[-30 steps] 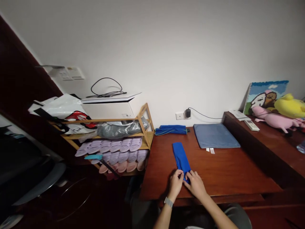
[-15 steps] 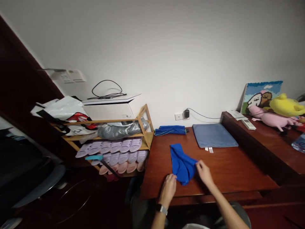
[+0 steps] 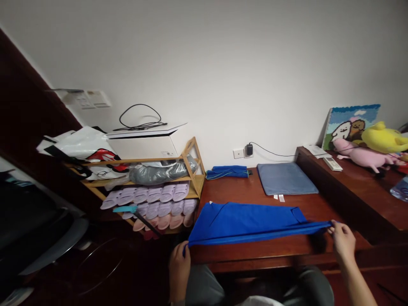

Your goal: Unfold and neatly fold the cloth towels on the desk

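A blue cloth (image 3: 245, 221) is stretched wide across the front of the wooden desk (image 3: 219, 187). Its near edge is pulled nearly straight between my two hands, while the far part lies on the desktop with a few creases. My left hand (image 3: 180, 263) pinches the near left corner, just past the desk's left edge. At the opposite end, my right hand (image 3: 342, 240) is closed on the near right corner, above the desk. A small white tag shows at the cloth's far left corner.
Behind the cloth lie a folded blue cloth (image 3: 228, 172) and a flat grey-blue cushion (image 3: 287, 178). A shoe rack (image 3: 194, 170) with several slippers stands left. On the raised shelf at right are a remote (image 3: 332, 164) and plush toys (image 3: 363, 153). A charger (image 3: 249, 148) is plugged into the wall.
My hands have moved apart, the left one leftward and the right one rightward. Between them the blue cloth has gone from a bunched shape to a wide, stretched one.
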{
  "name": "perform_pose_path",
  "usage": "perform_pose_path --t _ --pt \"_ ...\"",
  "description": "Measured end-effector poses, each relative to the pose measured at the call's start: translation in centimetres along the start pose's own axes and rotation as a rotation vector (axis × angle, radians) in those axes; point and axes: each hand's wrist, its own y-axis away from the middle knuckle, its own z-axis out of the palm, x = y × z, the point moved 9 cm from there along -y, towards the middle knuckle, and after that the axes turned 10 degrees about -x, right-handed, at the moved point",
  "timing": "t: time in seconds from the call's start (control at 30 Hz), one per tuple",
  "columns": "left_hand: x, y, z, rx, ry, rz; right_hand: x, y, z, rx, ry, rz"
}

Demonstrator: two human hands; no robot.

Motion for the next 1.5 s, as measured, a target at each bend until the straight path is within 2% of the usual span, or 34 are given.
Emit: perform_pose_path --t 0.1,0.17,0.23,0.37,0.47,0.53,0.63,0.73,0.83,0.9,1.0,1.07,1.1,1.17,1.33,1.4,1.5 --pt "0.6 1.0 0.2 -0.033 0.003 0.011 0.5 0.7 -0.7 0.007 -0.009 0.113" --pt "1.0 1.1 -0.4 -0.03 -0.002 0.031 -0.1 0.6 -1.4 0.024 -0.037 0.146" --pt "1.8 0.7 -1.7 0.014 -0.009 0.043 -1.8 0.0 -2.1 0.042 -0.073 0.131" --pt "4.4 -1.2 -4.9 0.166 -0.014 0.054 -7.0 -1.0 -3.5 0.095 -0.079 0.011" --pt "6.6 -2.4 -6.1 0.21 0.012 0.127 -9.5 -1.3 -4.1 0.084 -0.016 -0.062" --pt "7.2 -2.8 -6.0 0.189 0.039 0.16 -9.2 -1.4 -4.2 0.024 0.054 -0.043" --pt "6.7 -2.5 -5.1 0.134 0.087 0.147 -6.7 -1.8 -3.7 -0.097 0.13 0.034" --pt "6.8 -1.8 -3.3 0.05 0.174 0.099 -5.7 -1.6 -1.4 -0.251 0.173 0.038" --pt "9.5 -0.8 -0.9 -0.019 0.313 0.047 -8.0 1.4 3.8 -0.422 0.231 -0.049" --pt "13.3 0.2 1.2 -0.084 0.43 0.045 -10.4 5.7 8.9 -0.59 0.275 -0.134" --pt "21.2 2.3 5.0 -0.285 0.582 0.145 -13.4 14.7 16.8 -0.959 0.332 -0.27" --pt "25.5 3.8 6.5 -0.39 0.633 0.213 -14.3 19.8 20.0 -1.159 0.333 -0.328" --pt "26.9 4.4 7.0 -0.43 0.658 0.226 -14.4 21.3 20.7 -1.217 0.326 -0.337" --pt "28.2 5.2 7.4 -0.503 0.715 0.212 -14.3 22.6 21.0 -1.278 0.317 -0.319" --pt "27.8 6.1 7.8 -0.697 0.821 0.178 -13.7 21.6 19.8 -1.375 0.398 -0.298" --pt "27.5 5.7 7.7 -0.71 0.798 0.193 -14.2 21.0 19.6 -1.359 0.402 -0.314" --pt "27.5 3.5 6.5 -0.611 0.674 0.252 -15.4 20.3 19.5 -1.325 0.401 -0.341"
